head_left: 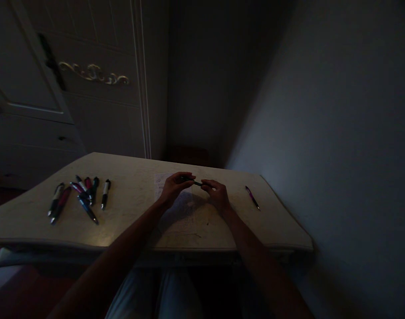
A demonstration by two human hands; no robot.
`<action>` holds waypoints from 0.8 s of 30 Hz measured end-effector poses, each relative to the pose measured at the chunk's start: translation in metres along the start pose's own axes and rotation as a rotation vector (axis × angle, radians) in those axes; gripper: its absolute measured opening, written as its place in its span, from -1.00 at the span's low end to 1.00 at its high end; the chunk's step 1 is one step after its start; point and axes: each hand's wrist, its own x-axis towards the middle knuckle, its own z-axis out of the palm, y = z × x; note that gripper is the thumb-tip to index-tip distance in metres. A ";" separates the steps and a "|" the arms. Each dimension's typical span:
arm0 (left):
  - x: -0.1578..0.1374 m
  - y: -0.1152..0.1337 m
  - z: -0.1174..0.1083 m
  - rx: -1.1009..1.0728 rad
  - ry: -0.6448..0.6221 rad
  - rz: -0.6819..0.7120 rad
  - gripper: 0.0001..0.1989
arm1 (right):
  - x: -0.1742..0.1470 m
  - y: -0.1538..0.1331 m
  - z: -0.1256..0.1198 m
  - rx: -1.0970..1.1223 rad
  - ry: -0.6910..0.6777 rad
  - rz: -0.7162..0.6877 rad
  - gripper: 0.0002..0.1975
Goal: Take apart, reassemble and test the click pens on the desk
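Above the middle of the table, a dark green pen (197,183) is held level between my two hands. My left hand (174,186) grips its left part between thumb and fingers. The fingertips of my right hand (217,192) pinch its right end. Beneath my hands lies a sheet of paper (160,179) with faint printing, partly in shadow. In this dim light I cannot tell whether the pen is whole or in parts.
Several pens (89,188) lie in a loose group on the left of the table (129,177). A single purple pen (253,198) rests at the right. A wall (338,155) runs along the table's right side, and a cabinet (99,119) stands behind at left.
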 end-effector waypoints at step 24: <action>-0.003 0.004 0.008 0.008 0.017 -0.011 -0.61 | -0.004 -0.011 0.014 0.327 -0.171 0.153 -0.64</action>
